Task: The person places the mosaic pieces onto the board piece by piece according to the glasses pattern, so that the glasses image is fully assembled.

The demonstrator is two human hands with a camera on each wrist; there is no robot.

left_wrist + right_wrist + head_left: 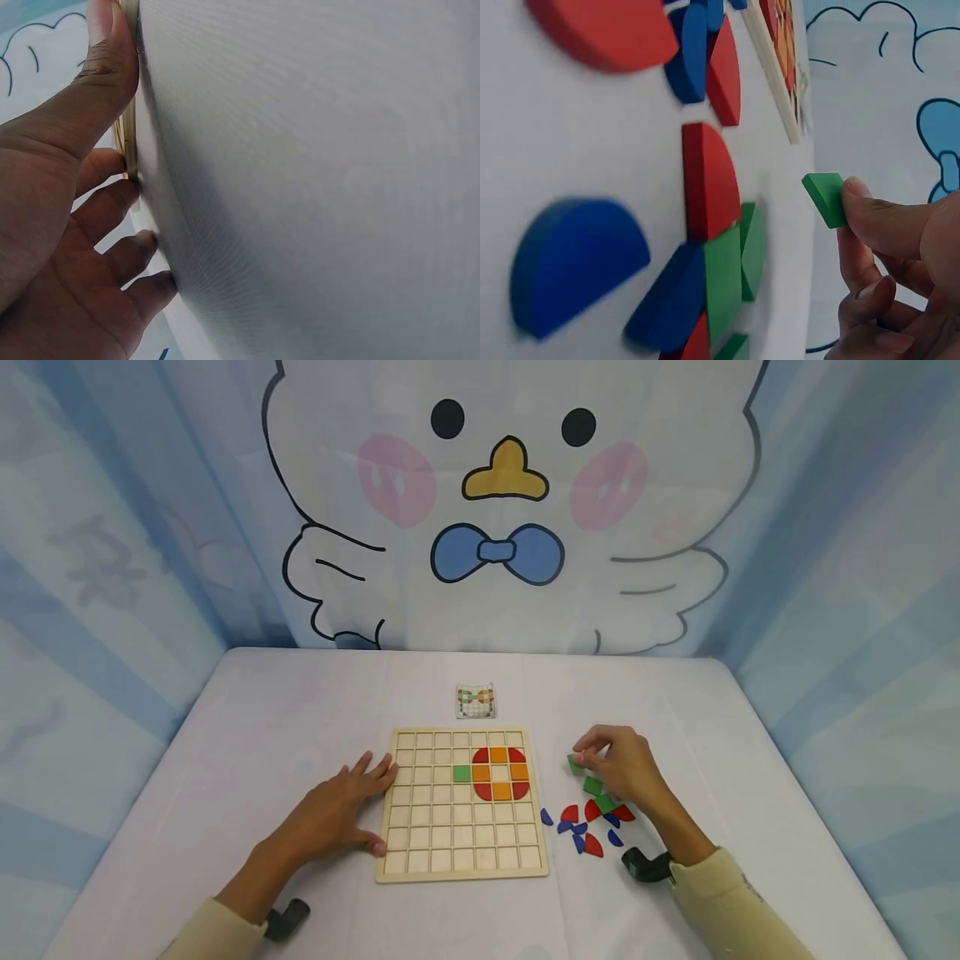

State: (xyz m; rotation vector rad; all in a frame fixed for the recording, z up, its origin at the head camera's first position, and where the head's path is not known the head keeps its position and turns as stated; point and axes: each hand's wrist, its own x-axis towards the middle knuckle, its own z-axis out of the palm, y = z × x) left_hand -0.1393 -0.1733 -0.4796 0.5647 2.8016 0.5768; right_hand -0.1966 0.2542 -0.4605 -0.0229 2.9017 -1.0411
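A wooden grid board lies flat on the table. My left hand rests at its left edge, fingers spread, the thumb and some fingertips touching the rim. On the board, red quarter-round pieces and orange square tiles form a ring around one bare cell, and a green square tile adjoins it on the left. Right of the board, my right hand pinches another green tile between thumb and fingers, raised off the table in the right wrist view. Loose green tiles lie just below that hand.
Red quarter-round pieces and several blue half-round pieces lie scattered right of the board. A small pattern card lies beyond the board's far edge. A printed curtain stands behind the white table.
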